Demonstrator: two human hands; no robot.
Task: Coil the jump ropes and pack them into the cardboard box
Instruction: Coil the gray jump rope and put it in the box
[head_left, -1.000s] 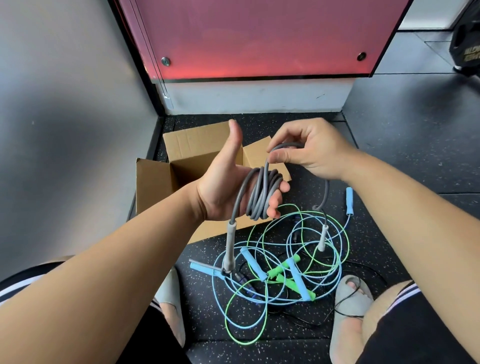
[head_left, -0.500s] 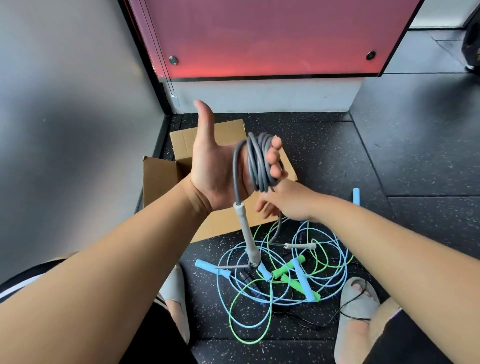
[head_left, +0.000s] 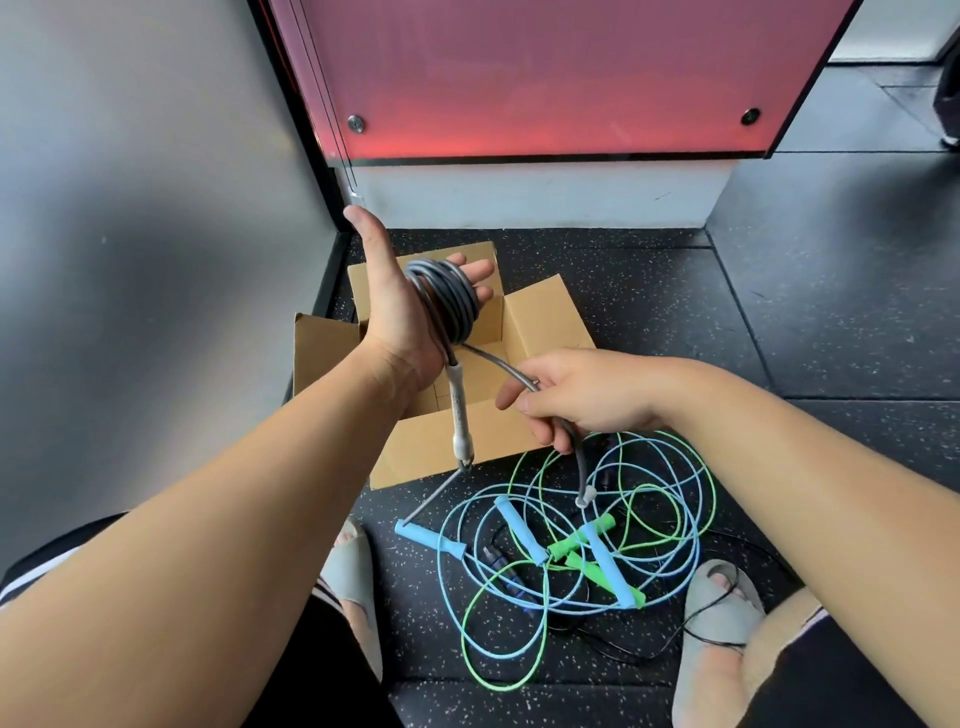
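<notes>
Plain grey wall (head_left: 156, 234) at left, glossy red panel (head_left: 545, 78) at the far side, black speckled rubber floor (head_left: 779, 322) below. Holds left hand (head_left: 405, 317) raised above the open brown cardboard box (head_left: 550, 322), thumb up and fingers straight, with a thick grey jump rope (head_left: 449, 301) wound in a tight coil around those fingers. Lets one pale grey handle (head_left: 460, 410) dangle below the palm, over the box's near wall. Pinches the loose tail of the same rope in right hand (head_left: 587, 397), fingers curled round it, just right of the box's near corner and clearly apart from the left hand, with the second grey handle end (head_left: 584, 498) hanging beneath. On the floor nearer than the box, between two grey slippers (head_left: 353, 571), a loose tangle of thin blue and green jump ropes (head_left: 639, 499), with blue handles (head_left: 430, 539) and green handles (head_left: 584, 539) lying among the loops.
</notes>
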